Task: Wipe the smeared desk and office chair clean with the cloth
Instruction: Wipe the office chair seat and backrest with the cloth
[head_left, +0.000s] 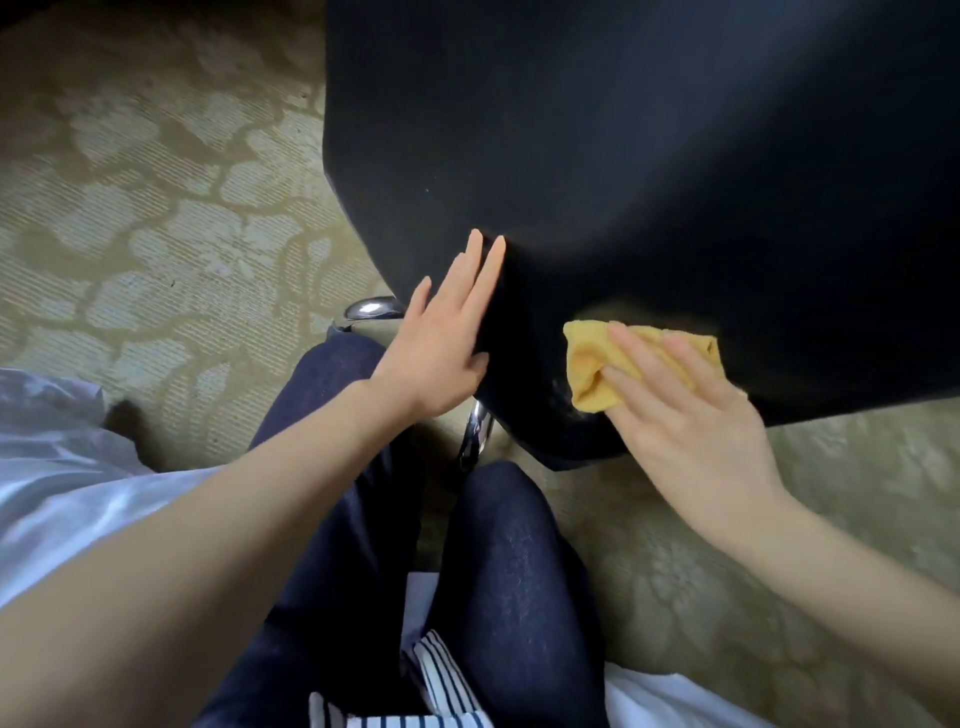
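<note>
Dark trousers (509, 571) and a striped piece of fabric (441, 680) lie closest, at the bottom, and both bare forearms reach away from them toward the office chair (675, 182). Its black seat fills the far right of the view, above a patterned carpet (156, 208). A chrome leg (475, 436) shows under its near edge.

The left hand (441, 338) lies flat against the left edge of the seat, with fingers straight and close together, holding nothing. I judge that it steadies the chair so that it does not turn. The right hand (685, 410) presses the cloth (587, 364) on the near part of the seat, fingers spread and nearly straight on top of it. Whether the thumb hooks a fold, I cannot tell.

To do this step well, the pressure should be even under the whole palm and the strokes should overlap. The cloth should be turned to a fresh side when it gets dirty. The left hand should hold firm, because a swivel seat probably gives way under a push.

The cloth is yellow, soft and bunched in folds, partly covered by the fingers. Just beside its near left corner there is a faint pale mark on the black surface, possibly a smear not yet wiped. The desk is not in view.
</note>
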